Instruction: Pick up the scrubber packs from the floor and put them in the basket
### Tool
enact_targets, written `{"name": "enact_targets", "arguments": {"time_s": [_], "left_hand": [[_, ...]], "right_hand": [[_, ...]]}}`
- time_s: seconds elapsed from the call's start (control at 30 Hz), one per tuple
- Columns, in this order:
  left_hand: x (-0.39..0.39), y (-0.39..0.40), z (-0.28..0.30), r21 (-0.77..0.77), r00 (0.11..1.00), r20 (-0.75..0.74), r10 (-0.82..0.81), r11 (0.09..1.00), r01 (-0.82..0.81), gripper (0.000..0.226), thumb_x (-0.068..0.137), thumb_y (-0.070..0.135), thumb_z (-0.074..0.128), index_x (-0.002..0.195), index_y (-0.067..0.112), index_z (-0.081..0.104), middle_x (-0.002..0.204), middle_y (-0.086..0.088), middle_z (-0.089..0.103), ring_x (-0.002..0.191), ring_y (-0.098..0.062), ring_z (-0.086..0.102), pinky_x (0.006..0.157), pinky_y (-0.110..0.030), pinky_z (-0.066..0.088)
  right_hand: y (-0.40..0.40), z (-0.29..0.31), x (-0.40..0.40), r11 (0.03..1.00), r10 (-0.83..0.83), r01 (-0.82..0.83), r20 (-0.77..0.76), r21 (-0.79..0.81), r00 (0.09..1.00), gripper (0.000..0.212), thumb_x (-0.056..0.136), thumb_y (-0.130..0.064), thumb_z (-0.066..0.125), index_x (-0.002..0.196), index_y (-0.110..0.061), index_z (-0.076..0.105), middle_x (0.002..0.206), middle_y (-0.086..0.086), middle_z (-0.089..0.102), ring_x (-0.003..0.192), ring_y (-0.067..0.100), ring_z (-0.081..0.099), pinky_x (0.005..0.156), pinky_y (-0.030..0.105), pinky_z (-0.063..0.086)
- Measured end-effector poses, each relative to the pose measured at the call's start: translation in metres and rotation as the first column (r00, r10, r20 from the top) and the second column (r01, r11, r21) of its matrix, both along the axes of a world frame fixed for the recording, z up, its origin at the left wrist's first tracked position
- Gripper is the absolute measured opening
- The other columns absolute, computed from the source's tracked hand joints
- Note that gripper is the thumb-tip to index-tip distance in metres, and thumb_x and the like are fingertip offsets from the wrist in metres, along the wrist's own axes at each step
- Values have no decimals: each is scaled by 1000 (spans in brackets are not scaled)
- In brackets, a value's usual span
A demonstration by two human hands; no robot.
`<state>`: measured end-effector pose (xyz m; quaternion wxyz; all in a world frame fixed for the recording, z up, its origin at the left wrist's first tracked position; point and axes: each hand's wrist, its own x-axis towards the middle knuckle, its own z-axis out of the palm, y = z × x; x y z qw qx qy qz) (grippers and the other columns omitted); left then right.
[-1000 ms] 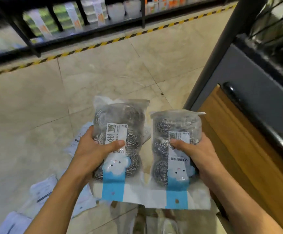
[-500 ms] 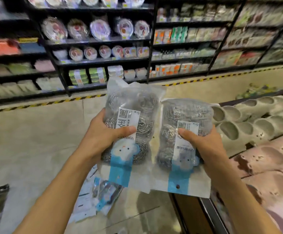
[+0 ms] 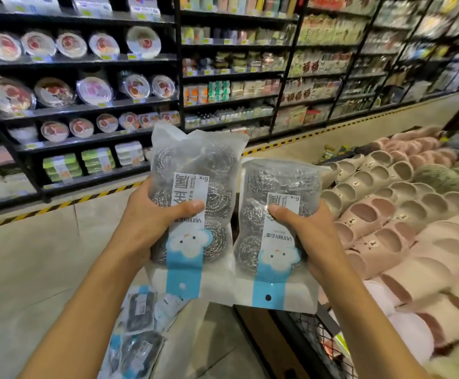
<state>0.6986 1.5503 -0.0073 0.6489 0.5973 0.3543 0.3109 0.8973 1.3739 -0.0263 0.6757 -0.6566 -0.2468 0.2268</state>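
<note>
Shop aisle, seen from the head camera. Dark shelving (image 3: pixel 97 105) across the far wall, stocked with wrapped plates at left and blurred boxed goods at centre and right. Beige tiled floor (image 3: pixel 31 269) below, edged by a yellow-and-black hazard stripe (image 3: pixel 58 205) along the shelf base. Display of pink and cream slippers (image 3: pixel 403 214) stacked at right, rising toward the camera. Black wire basket (image 3: pixel 321 337) partly visible at lower right, beneath the right forearm; contents not discernible.

Held up side by side at frame centre, well above the floor: two clear packs of steel scrubbers, labels upside down, blue hang tabs pointing toward the camera. Left pack (image 3: pixel 195 203) slightly higher and farther; right pack (image 3: pixel 277 231) just beside it, edges touching or overlapping at the bottom.

Left hand (image 3: pixel 151 222) wrapped round the left pack's left edge, thumb pressed across the label, fingers hidden behind. Right hand (image 3: pixel 307 236) gripped round the right pack's right edge in mirror fashion, thumb laid over the label, fingers likewise hidden.

Left lying on the floor at lower centre, under the left forearm: several more packs (image 3: pixel 138 332), dark contents, white-and-blue cards, overlapping one another; exact count not determinable.
</note>
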Motion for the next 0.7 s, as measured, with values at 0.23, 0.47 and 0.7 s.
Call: {"name": "enact_targets", "arguments": {"time_s": [0.23, 0.47, 0.7], "left_hand": [[45, -14, -4, 11, 944, -26, -330, 944, 330, 66, 55, 19, 93, 116, 20, 68, 102, -2, 80, 84, -22, 79, 65, -35, 62], [94, -98, -26, 12, 725, -70, -685, 726, 687, 77, 41, 29, 102, 111, 25, 71, 101, -1, 80, 94, -28, 77, 85, -51, 61], [93, -282, -23, -22, 294, -48, -955, 295, 955, 76, 51, 25, 97, 121, 20, 67, 98, 0, 80, 86, -23, 78, 65, -38, 63]], "right_hand": [[-79, 3, -32, 931, -366, 366, -32, -19, 930, 57, 79, -10, 88, 129, -18, 63, 109, 1, 79, 100, 20, 77, 88, 44, 63], [-200, 6, -118, 643, -765, 761, -40, -82, 642, 55, 77, -7, 89, 126, -13, 65, 109, 4, 80, 100, 23, 77, 90, 47, 62], [-338, 15, -249, 138, -990, 985, -25, -104, 136, 40, 80, 1, 83, 113, -17, 70, 103, 3, 81, 97, 24, 78, 79, 39, 65]]}}
